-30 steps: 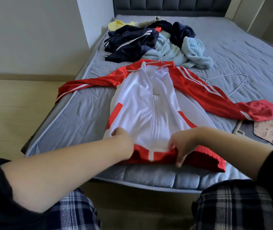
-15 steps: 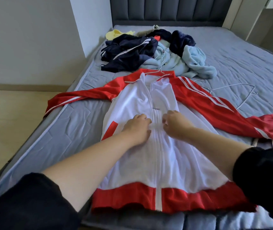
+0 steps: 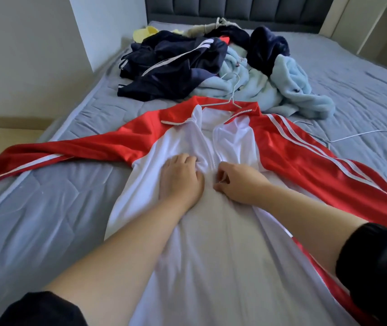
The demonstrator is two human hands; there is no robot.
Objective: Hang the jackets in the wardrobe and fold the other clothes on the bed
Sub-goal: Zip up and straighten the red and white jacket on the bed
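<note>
Pinching the jacket (image 3: 230, 255) front, your left hand (image 3: 180, 178) and right hand (image 3: 238, 183) cover the zip between them; hem cut off below, open bed (image 3: 46, 220) at left.

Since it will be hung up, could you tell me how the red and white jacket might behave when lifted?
Probably floppy: the red and white jacket bunches under the left hand. Its sheen suggests slippery fabric that may slide on the wire hanger.

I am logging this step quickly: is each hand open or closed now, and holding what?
Left hand: closed, fingertips gripping the jacket by its white front.
Right hand: closed, pinching the jacket at its front opening.
</note>
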